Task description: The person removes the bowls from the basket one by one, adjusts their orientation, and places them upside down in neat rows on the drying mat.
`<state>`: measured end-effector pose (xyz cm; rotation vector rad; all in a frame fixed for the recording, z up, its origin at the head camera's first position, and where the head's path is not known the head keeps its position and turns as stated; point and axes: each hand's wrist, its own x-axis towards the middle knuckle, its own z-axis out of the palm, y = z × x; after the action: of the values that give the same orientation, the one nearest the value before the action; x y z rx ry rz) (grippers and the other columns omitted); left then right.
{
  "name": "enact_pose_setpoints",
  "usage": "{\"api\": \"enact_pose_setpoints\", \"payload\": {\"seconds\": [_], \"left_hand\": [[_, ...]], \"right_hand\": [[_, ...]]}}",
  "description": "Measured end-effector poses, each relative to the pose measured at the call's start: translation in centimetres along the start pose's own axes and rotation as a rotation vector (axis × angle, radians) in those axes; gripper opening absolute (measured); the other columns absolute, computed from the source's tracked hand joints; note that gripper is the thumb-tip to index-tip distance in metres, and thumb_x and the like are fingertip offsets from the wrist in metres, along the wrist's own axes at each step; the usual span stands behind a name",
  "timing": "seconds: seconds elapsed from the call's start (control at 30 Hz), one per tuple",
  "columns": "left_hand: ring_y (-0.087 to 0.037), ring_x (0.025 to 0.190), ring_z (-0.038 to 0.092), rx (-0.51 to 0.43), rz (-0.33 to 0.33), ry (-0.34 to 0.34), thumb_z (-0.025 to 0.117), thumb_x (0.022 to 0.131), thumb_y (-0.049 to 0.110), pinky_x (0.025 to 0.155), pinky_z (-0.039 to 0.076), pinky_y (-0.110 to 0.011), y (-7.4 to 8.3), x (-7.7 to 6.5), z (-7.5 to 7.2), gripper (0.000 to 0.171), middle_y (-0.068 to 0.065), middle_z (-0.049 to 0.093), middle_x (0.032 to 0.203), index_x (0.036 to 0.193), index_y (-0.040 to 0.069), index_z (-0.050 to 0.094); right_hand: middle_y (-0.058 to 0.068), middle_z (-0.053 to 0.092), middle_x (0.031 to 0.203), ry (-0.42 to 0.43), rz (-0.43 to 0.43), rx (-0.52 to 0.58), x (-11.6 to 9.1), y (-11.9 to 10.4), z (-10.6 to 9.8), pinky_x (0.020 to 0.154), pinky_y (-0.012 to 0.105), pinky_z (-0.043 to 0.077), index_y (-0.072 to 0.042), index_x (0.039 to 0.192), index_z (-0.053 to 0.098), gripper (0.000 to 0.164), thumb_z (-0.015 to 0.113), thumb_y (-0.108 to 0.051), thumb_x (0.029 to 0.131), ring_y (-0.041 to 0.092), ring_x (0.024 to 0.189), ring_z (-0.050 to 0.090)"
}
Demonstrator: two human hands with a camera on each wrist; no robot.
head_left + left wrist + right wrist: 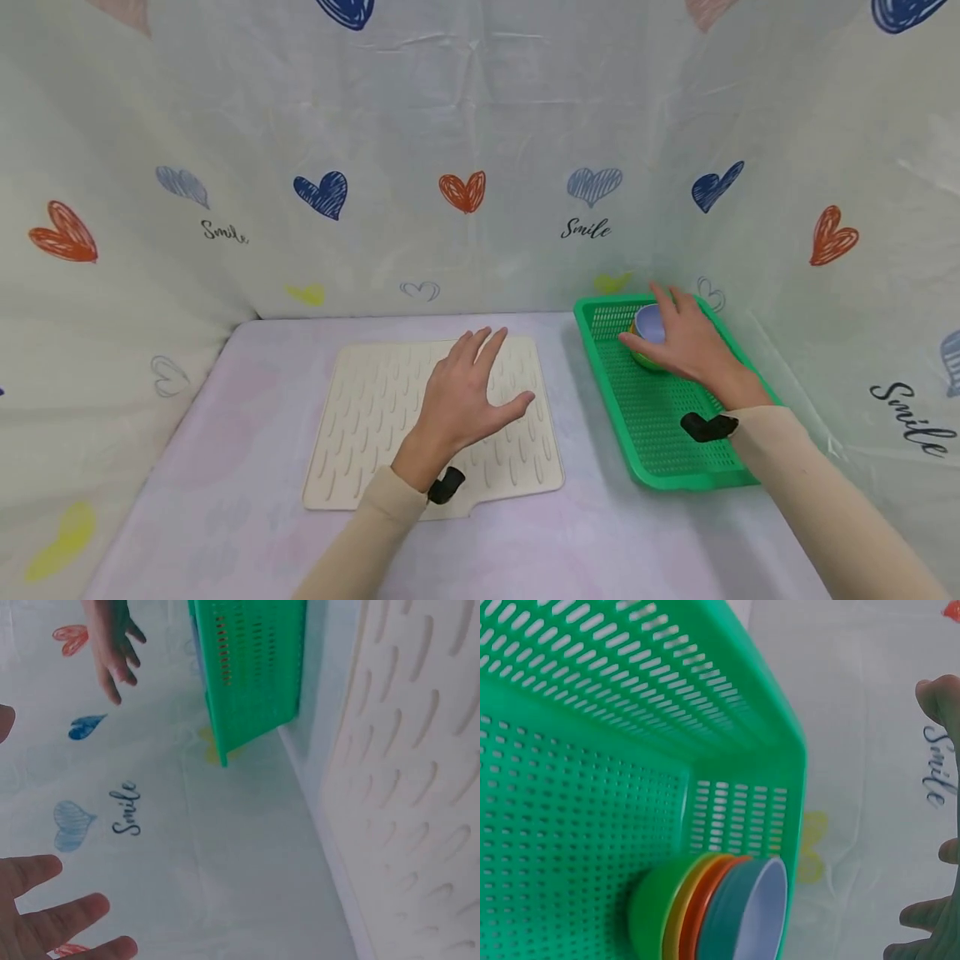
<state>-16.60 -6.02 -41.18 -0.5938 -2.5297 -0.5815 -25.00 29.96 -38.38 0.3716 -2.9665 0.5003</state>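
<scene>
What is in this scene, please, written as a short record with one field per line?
left hand: raised over the mat, holding nothing
right hand: above the cups, holding nothing
cups: nested; green outermost, then yellow, orange, bluish
basket: green, perforated, right of the mat; contains the cups
mat: cream, ridged
backdrop: pale sheet printed with hearts and "Smile"

L fingers [492, 351] & R fingers [661, 302] spread, arms [817, 493] fwd.

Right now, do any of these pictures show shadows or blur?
Head view: fairly even light, soft shadow on the table beside the green basket; left wrist view: hazy, tipped sideways, the ridged mat soft-edged; right wrist view: darker shade inside the green basket beside the stacked cups.
</scene>
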Motion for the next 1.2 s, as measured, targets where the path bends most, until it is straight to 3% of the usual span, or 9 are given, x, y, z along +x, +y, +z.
{"api": "enact_pose_setpoints", "payload": {"seconds": [0.23, 0.53, 0.9, 1.2], "left_hand": [[-0.039, 0.136, 0.054, -0.058, 0.023, -0.007, 0.069, 0.085, 0.062, 0.101, 0.053, -0.058, 2.2, 0.9, 1.1, 0.085, -0.011, 0.057, 0.147, 0.153, 0.017, 0.048], [-0.036, 0.136, 0.055, -0.127, 0.040, -0.009, 0.070, 0.084, 0.063, 0.103, 0.053, -0.055, 4.6, 1.4, 3.1, 0.089, -0.008, 0.057, 0.147, 0.156, 0.018, 0.044], [-0.036, 0.142, 0.049, -0.177, 0.035, -0.035, 0.067, 0.086, 0.063, 0.108, 0.049, -0.056, 5.9, 1.0, 5.0, 0.090, -0.006, 0.051, 0.153, 0.159, 0.018, 0.038], [-0.030, 0.146, 0.044, -0.244, -0.067, -0.087, 0.064, 0.087, 0.065, 0.111, 0.046, -0.055, 5.4, -0.8, 6.7, 0.092, -0.002, 0.048, 0.156, 0.162, 0.021, 0.031]], "right_hand": [[0.039, 0.016, 0.162, 0.002, 0.047, 0.049, 0.4, 2.4, -0.3, 0.104, 0.080, 0.034, -0.006, 0.165, 0.009, 0.106, 0.063, -0.062, 0.092, 0.060, 0.146, 0.022], [0.040, 0.011, 0.164, -0.026, 0.094, 0.088, 0.4, 4.4, -0.1, 0.110, 0.080, 0.026, -0.007, 0.166, 0.000, 0.110, 0.060, -0.064, 0.094, 0.061, 0.148, 0.018], [0.039, 0.002, 0.165, 0.003, 0.223, 0.254, -0.1, 6.8, 2.1, 0.109, 0.080, 0.026, -0.005, 0.164, -0.011, 0.115, 0.060, -0.064, 0.094, 0.062, 0.149, 0.011], [0.045, 0.004, 0.161, 0.006, 0.264, 0.248, -0.3, 7.9, 3.9, 0.099, 0.081, 0.034, 0.001, 0.162, -0.010, 0.124, 0.067, -0.063, 0.090, 0.068, 0.142, 0.019]]}}
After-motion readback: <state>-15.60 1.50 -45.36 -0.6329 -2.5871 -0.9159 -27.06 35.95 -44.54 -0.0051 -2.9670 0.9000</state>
